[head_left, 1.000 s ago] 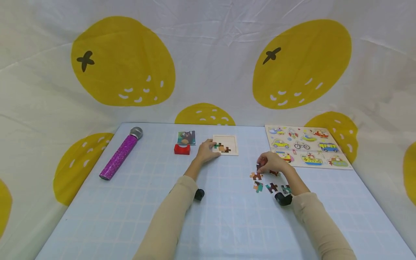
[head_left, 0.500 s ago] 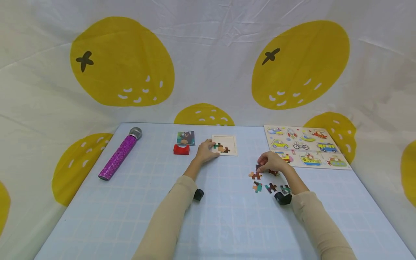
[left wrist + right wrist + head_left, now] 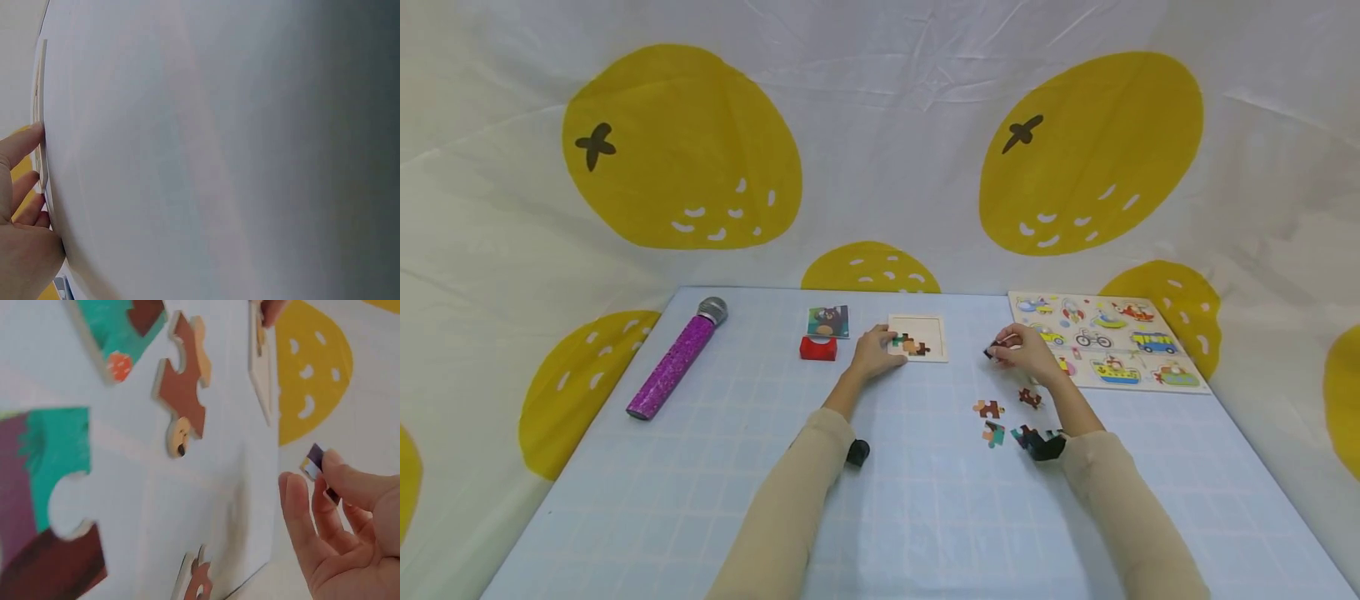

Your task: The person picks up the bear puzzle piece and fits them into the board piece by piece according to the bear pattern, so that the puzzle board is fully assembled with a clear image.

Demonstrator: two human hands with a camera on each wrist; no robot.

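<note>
The head view shows a person's two hands at work over a pale blue checked table [image 3: 910,517]. The left hand [image 3: 872,353] grips the frame [image 3: 937,333] by its near left corner, thumb at the near edge and fingers along the left side; the left wrist view shows the thumb and fingertips against its rim. The frame lies flat, with joined pieces [image 3: 916,345] in teal, tan and brown along its near part and pale wood showing beyond them. The right hand [image 3: 1026,354] pinches a dark piece [image 3: 990,350] between thumb and fingers, to the right of the frame and apart from it. In the right wrist view that piece is tilted and carries purple, white and yellow. Below this hand lie a brown-and-tan piece [image 3: 988,409], a brown piece [image 3: 1030,398] and a teal piece [image 3: 993,433], with more beside them partly hidden by the wrist camera [image 3: 1047,447]. Left of the frame, a bear card [image 3: 828,321] lies just behind a red block [image 3: 817,348]. A purple microphone [image 3: 673,362] lies slantwise farther left, and a vehicle board [image 3: 1138,342] fills the far right corner, partly behind the right hand.
</note>
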